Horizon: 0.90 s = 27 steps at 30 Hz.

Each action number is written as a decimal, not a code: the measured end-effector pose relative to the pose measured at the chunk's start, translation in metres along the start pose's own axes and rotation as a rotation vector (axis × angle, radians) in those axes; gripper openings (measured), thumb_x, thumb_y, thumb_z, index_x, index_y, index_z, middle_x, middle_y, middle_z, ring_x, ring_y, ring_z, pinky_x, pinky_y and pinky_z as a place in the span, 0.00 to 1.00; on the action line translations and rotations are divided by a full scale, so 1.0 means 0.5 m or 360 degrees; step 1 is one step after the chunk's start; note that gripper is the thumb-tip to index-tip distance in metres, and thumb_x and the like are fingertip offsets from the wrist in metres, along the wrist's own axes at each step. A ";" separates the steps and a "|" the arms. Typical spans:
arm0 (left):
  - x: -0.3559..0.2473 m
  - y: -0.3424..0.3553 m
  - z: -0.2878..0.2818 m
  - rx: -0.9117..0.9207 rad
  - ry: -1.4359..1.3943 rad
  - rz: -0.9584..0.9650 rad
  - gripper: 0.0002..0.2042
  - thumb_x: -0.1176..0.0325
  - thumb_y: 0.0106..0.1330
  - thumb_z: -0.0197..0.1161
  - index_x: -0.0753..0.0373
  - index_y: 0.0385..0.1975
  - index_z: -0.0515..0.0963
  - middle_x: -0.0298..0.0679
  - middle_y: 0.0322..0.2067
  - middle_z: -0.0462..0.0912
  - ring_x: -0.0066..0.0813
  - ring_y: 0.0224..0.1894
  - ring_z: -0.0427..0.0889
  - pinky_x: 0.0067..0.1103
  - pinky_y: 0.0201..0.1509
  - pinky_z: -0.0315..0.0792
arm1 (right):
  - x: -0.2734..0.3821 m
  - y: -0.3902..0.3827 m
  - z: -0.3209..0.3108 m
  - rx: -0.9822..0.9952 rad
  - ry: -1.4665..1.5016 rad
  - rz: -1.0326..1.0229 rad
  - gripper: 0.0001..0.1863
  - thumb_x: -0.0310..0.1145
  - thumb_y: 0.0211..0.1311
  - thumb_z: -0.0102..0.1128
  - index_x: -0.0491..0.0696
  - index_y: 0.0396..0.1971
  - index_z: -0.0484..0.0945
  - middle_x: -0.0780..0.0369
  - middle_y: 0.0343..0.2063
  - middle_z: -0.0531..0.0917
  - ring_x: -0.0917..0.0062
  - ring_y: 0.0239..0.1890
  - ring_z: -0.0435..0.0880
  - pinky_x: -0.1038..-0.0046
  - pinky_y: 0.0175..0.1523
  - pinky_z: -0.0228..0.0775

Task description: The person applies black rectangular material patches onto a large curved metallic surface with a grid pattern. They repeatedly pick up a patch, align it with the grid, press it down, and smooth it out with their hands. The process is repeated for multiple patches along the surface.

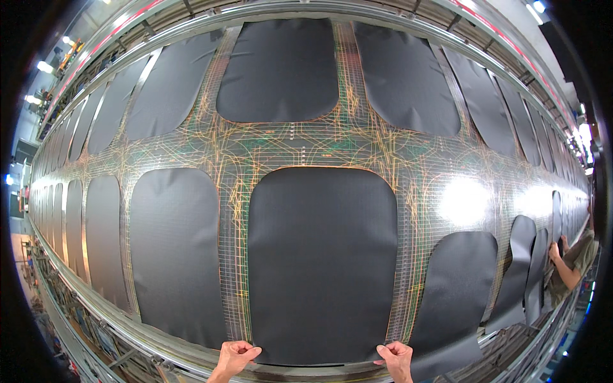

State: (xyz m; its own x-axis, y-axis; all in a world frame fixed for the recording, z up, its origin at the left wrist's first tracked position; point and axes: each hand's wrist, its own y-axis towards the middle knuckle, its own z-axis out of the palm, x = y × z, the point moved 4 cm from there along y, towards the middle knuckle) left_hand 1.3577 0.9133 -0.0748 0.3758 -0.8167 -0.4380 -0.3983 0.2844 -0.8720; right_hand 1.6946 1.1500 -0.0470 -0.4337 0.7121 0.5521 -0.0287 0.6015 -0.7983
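A large black sheet with rounded far corners (322, 262) lies flat on the long table straight in front of me. My left hand (235, 359) pinches its near left corner between thumb and fingers. At the near right corner my right hand (394, 360) grips the same sheet in a like pinch. The sheet's near edge runs between both hands along the table's front edge. Its far edge follows a curved orange line on the table's marked surface (306, 143).
Similar black sheets lie in two rows, such as one at left (175, 249) and one across (278, 70). A sheet at right (456, 287) hangs past the front edge. Farther right, a co-worker's hands (559, 247) hold another sheet. A metal rail (172, 367) borders the table.
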 end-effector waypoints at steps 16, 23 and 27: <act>0.011 0.005 -0.002 0.0002 0.0068 -0.0004 0.13 0.67 0.59 0.73 0.69 0.20 0.81 0.33 0.16 0.79 0.15 0.18 0.76 0.16 0.23 0.76 | -0.032 0.018 -0.007 -0.0039 0.0051 -0.0043 0.11 0.26 0.59 0.67 0.39 0.20 0.77 0.68 0.16 0.75 0.88 0.18 0.73 0.75 0.24 0.80; 0.010 0.007 -0.001 -0.0010 0.0089 -0.0026 0.13 0.66 0.59 0.73 0.70 0.20 0.81 0.33 0.16 0.79 0.15 0.18 0.76 0.17 0.22 0.76 | -0.068 0.031 -0.016 -0.0049 0.0148 -0.0074 0.10 0.24 0.59 0.66 0.38 0.20 0.77 0.68 0.16 0.75 0.88 0.18 0.73 0.73 0.24 0.83; -0.003 0.001 0.003 -0.0035 0.0085 -0.0042 0.13 0.67 0.59 0.72 0.70 0.20 0.80 0.32 0.15 0.77 0.14 0.18 0.75 0.17 0.21 0.76 | -0.069 0.034 -0.014 -0.0045 0.0153 -0.0095 0.10 0.25 0.59 0.66 0.39 0.21 0.77 0.69 0.16 0.74 0.87 0.18 0.73 0.73 0.24 0.83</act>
State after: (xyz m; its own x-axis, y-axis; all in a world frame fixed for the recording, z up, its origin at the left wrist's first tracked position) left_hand 1.3580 0.9155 -0.0748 0.3414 -0.8495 -0.4022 -0.4074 0.2519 -0.8778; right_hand 1.7154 1.1378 -0.0779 -0.3434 0.7055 0.6199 -0.0259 0.6527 -0.7572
